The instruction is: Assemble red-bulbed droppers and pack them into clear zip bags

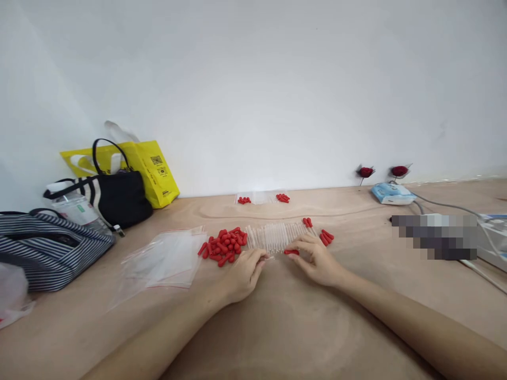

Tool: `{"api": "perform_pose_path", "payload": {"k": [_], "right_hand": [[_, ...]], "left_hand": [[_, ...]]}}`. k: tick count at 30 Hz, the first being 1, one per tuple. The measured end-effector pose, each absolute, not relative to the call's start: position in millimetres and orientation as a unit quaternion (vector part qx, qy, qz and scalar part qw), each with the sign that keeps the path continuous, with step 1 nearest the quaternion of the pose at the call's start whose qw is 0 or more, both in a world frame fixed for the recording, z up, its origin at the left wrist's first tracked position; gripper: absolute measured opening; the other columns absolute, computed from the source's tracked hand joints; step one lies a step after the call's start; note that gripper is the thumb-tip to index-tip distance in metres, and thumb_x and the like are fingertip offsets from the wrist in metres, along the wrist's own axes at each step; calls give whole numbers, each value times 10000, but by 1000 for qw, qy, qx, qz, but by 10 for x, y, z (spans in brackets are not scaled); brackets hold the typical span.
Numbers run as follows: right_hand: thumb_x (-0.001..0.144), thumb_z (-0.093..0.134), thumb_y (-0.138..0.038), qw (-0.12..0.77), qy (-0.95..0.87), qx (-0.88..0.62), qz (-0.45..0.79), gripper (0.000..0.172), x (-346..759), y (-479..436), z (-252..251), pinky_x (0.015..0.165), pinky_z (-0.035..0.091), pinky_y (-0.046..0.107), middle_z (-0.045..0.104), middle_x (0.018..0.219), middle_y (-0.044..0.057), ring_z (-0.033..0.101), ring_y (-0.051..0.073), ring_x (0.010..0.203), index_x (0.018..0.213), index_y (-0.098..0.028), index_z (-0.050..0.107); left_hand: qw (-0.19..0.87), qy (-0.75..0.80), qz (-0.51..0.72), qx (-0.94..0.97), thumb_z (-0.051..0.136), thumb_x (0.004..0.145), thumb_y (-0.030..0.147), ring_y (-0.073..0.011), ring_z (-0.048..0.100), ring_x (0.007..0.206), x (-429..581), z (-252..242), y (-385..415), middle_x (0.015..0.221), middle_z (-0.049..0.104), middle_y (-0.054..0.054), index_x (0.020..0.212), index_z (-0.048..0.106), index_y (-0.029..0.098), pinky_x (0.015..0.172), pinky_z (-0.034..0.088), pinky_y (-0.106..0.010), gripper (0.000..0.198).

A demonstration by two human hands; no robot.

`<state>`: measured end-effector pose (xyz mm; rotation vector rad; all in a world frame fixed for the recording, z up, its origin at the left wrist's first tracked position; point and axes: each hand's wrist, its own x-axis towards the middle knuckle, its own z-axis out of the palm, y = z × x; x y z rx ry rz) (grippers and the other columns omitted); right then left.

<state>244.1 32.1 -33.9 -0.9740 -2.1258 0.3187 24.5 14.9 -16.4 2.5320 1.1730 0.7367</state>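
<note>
A row of several clear plastic tubes point(277, 235) lies on the brown table point(277, 327). To its left sits a pile of several red caps point(224, 246). My left hand point(243, 273) rests at the near edge of the tubes, fingers curled and pinched on the end of a clear tube. My right hand point(317, 258) is closed on a red-capped tube point(291, 252) in front of the row. A few more red caps point(327, 237) lie just right of the tubes, and two point(307, 222) behind them.
Clear zip bags point(166, 258) lie left of the caps. A striped bag point(47, 248), a black handbag point(119, 195) and a yellow bag point(154, 169) stand at far left. Small bagged red caps point(261, 198) lie near the wall. A power strip point(392, 193) and cables are at right.
</note>
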Motion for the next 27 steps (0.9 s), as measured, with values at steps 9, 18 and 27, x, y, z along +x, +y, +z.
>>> {"api": "perform_pose_path", "payload": {"k": [9,18,27], "right_hand": [[790,556,-279,313,-848,-413,106,99,2347,245,-401,720,314,326,620,787,8,523,164,784,861,-249,617],[797,543,-243,312,-850,-404,130,60,2308,214,-376,700,289,312,610,758,-5,504,151,750,822,-229,595],[810,539,-278,312,-856,-391,129,82,2297,221,-427,706,268,315,631,738,-1,510,152,742,807,-214,590]], "left_hand": [[69,355,315,877,413,856,184,-155,571,761,238,-329,214,844,668,-22,906,564,189,778,362,-322,159],[69,338,315,884,425,858,187,-145,589,753,243,-340,229,842,684,-21,900,593,197,795,339,-329,174],[41,301,316,899,416,880,206,-117,580,680,244,-361,235,715,667,6,879,623,207,762,323,-309,207]]}}
